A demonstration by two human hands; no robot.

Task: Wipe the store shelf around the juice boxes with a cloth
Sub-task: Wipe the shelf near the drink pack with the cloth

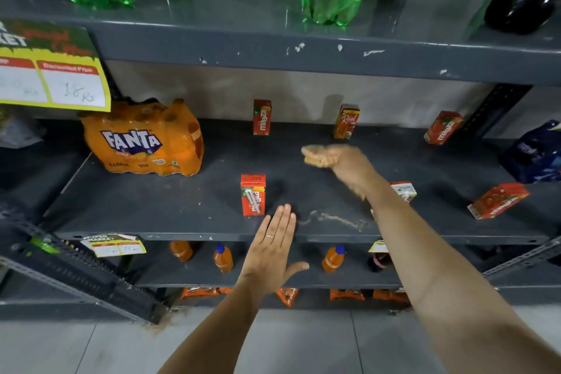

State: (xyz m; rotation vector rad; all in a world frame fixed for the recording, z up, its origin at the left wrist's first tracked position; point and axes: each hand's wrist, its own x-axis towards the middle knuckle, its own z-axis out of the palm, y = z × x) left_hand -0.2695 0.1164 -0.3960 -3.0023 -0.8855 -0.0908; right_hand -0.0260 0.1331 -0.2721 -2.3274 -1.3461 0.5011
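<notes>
While the left hand (273, 249) lies flat, the right hand (346, 161) clamps a blurred tan cloth (314, 155).

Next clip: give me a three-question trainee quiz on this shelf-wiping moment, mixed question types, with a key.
1. True or false: the left hand holds the cloth.
2. Multiple choice: the orange multipack on the wiped shelf stands at its A) left end B) right end C) front centre.
3. Short answer: where does the visible dirt smear lie on that shelf?

Key
1. False; the right hand grips the cloth, while the left hand is flat and empty, fingers extended.
2. A.
3. Near the front edge, between the left hand and the right forearm.
</notes>
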